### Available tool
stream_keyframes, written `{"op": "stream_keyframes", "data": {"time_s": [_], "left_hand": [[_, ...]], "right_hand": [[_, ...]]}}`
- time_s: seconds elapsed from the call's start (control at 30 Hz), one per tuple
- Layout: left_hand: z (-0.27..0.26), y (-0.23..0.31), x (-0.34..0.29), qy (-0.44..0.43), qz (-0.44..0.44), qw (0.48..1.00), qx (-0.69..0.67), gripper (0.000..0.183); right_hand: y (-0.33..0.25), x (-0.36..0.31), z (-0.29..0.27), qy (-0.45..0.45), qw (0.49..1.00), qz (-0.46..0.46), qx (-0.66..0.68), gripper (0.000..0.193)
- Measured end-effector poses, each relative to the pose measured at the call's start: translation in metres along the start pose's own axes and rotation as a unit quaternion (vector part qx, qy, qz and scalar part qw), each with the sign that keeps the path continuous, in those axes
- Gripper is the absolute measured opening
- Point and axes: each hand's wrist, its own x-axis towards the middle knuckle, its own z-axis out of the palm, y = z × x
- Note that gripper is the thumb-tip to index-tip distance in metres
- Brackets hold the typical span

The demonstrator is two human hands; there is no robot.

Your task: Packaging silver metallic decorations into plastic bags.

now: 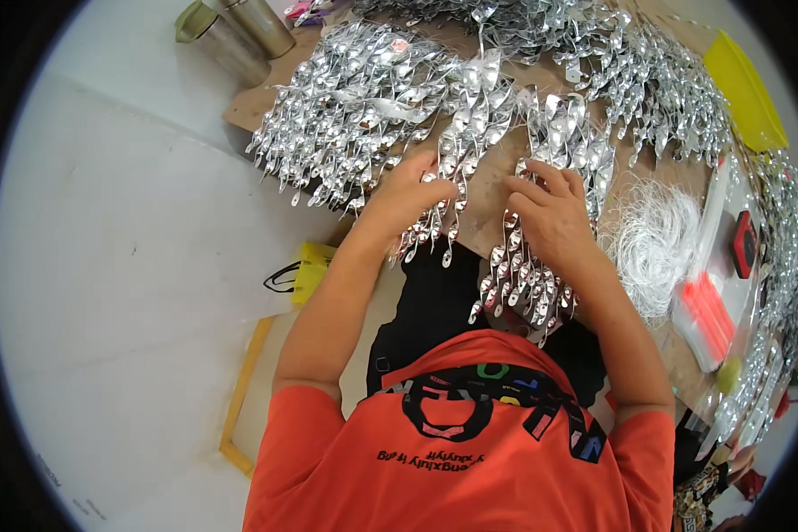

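Observation:
Bunches of shiny silver twisted foil strips [346,115] lie on a brown table, some hanging over its near edge. My left hand [405,202] is closed around part of a middle bunch [474,129], its thumb pointing right and its other fingertips partly hidden by foil. To the right, my right hand [554,217] has its fingers bent onto another bunch [567,133], gripping strips near its left side. Lower ends of both bunches dangle over my lap. A narrow bare stretch of brown tabletop [485,199] shows between the hands.
More silver strips [656,97] cover the table's far and right sides. A tangle of white string [654,239] lies right of my right hand, beside a red-and-black object [744,244] and a clear-and-pink packet [706,319]. Two metal bottles [226,49] stand far left; a yellow tray-like piece [745,93] is far right.

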Motion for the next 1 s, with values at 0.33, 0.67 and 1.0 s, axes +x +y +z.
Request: {"op": "stream_keyframes", "data": {"time_s": [0.33,0.67,1.0], "left_hand": [[0.004,-0.028,0.014,0.059,0.089,0.991,0.080,0.042],[-0.001,-0.017,0.018,-0.002,0.024,0.998,-0.051,0.036],[-0.009,-0.011,0.014,-0.005,0.036,0.996,-0.085,0.029]], "right_hand": [[-0.002,-0.001,-0.001,0.031,0.999,0.021,0.009,0.038],[-0.004,0.001,-0.003,0.031,0.999,0.016,-0.006,0.051],[-0.010,0.003,-0.005,-0.010,0.999,-0.005,-0.035,0.039]]}}
